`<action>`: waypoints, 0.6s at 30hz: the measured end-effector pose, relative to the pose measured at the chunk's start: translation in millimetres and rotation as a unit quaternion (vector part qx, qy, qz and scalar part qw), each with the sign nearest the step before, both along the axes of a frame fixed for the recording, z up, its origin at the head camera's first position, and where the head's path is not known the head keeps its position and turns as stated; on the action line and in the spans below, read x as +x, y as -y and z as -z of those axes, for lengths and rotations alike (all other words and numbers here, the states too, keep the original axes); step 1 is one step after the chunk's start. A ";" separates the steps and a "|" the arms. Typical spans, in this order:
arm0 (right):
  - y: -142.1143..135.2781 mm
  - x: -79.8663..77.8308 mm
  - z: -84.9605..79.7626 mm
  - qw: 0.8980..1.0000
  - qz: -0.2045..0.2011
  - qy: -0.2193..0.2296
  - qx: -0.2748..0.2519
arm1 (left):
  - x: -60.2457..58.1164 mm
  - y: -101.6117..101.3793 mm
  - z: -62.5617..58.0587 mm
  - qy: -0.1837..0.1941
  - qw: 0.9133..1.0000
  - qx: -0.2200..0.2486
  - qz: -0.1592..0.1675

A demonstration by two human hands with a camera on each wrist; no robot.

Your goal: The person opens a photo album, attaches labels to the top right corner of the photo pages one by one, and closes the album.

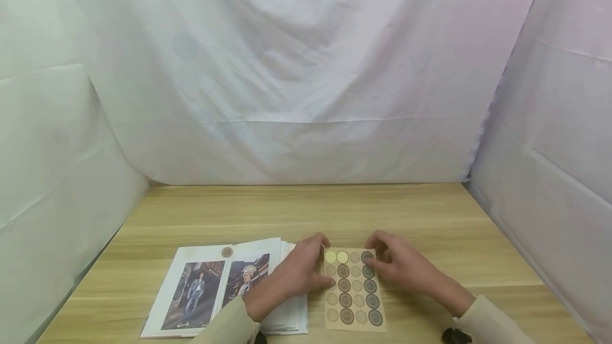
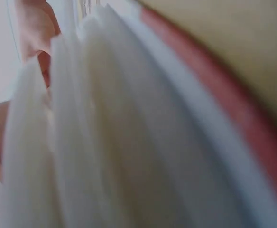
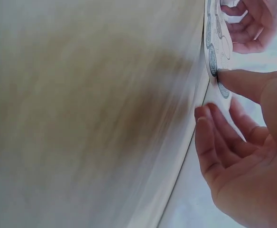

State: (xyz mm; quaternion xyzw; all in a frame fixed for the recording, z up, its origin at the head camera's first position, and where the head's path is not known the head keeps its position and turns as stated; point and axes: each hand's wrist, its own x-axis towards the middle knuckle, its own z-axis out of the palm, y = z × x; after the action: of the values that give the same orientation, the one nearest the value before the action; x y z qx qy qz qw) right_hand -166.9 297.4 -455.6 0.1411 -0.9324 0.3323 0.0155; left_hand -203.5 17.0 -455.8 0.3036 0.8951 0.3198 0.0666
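Note:
A tan sheet of round stickers lies before me, printed in columns of pale and dark circles. Two spots at its top left are plain bright yellow. My left hand holds the sheet's left side, thumb over the edge and fingers at the top corner. At the upper right, my right hand pinches the sheet; the right wrist view shows the thumb on the printed face and the other fingers behind it. Blurred page edges fill most of the left wrist view and hide much of the left hand.
Left of the sheet, an open photo album shows two pictures of people, partly covered by my left forearm. One round brown sticker is at the top of its pages. White cloth hangs behind and beside the wooden table.

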 end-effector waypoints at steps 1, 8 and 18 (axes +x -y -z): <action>-0.2 -0.5 0.2 1.000 0.000 0.006 -0.012 | -0.1 0.2 -0.6 0.010 1.000 0.019 0.001; -0.9 2.0 -2.5 0.994 -0.018 0.028 -0.107 | -2.3 0.0 -2.9 0.046 0.990 0.132 0.001; -1.0 5.7 -14.5 0.985 -0.044 0.015 -0.166 | 3.6 -4.0 -10.4 0.155 0.958 0.241 0.004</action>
State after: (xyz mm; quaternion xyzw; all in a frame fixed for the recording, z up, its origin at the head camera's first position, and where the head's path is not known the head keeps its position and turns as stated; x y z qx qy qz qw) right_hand -161.2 298.4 -441.1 0.1724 -0.8572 0.4852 0.0101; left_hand -199.8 21.0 -445.4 0.2614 0.7686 0.5691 0.1307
